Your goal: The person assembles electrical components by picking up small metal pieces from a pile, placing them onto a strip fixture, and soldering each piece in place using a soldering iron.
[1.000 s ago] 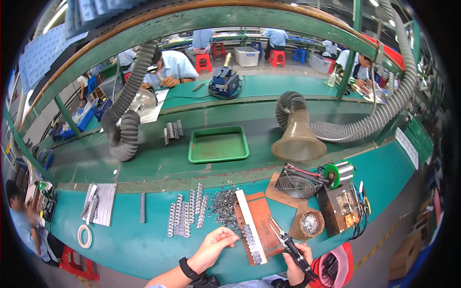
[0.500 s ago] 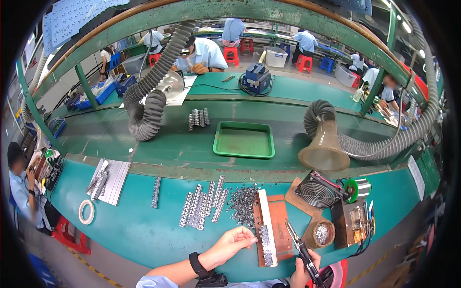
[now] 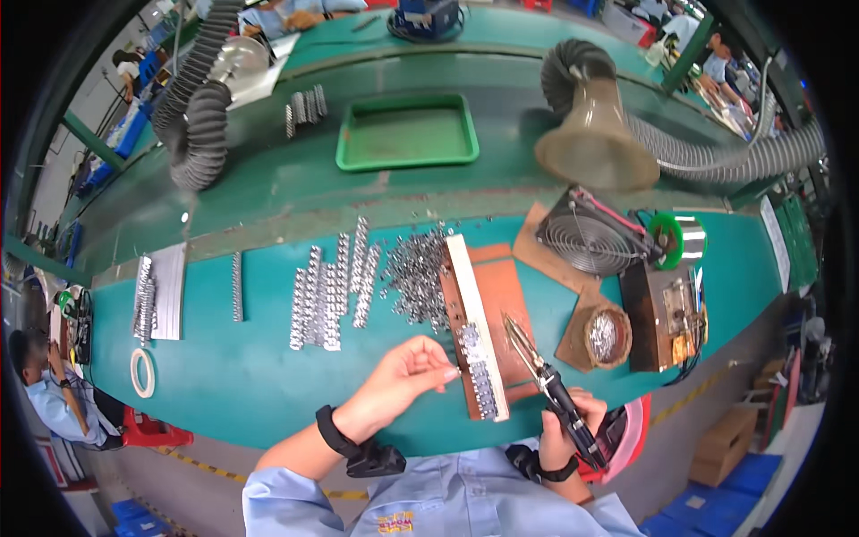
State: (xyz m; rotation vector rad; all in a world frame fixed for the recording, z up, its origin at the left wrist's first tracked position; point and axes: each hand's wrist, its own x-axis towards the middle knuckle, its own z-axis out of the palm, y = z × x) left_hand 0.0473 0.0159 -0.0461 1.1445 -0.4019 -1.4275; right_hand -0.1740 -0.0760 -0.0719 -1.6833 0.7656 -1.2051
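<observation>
1. Tipping down, the view takes in more light-blue shirt (image 3: pixel 447 497); both hands still flank the long white strip (image 3: pixel 467 291) with its small grey parts (image 3: pixel 483 389), keeping them within reach.
2. Left hand (image 3: pixel 403 380): thumb and forefinger nearly closed at the strip's left; anything pinched? Can't tell.
3. Right hand (image 3: pixel 557 445): wrapped around a black-handled soldering iron (image 3: pixel 557 394).
4. Open green tabletop (image 3: pixel 233 385) leftward; round brown cup (image 3: pixel 626 345) crowding right.

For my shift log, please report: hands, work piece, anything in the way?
Right hand grips soldering iron. Left fingers beside pale strip. Component row along strip. Loose parts heaped at its left.
</observation>
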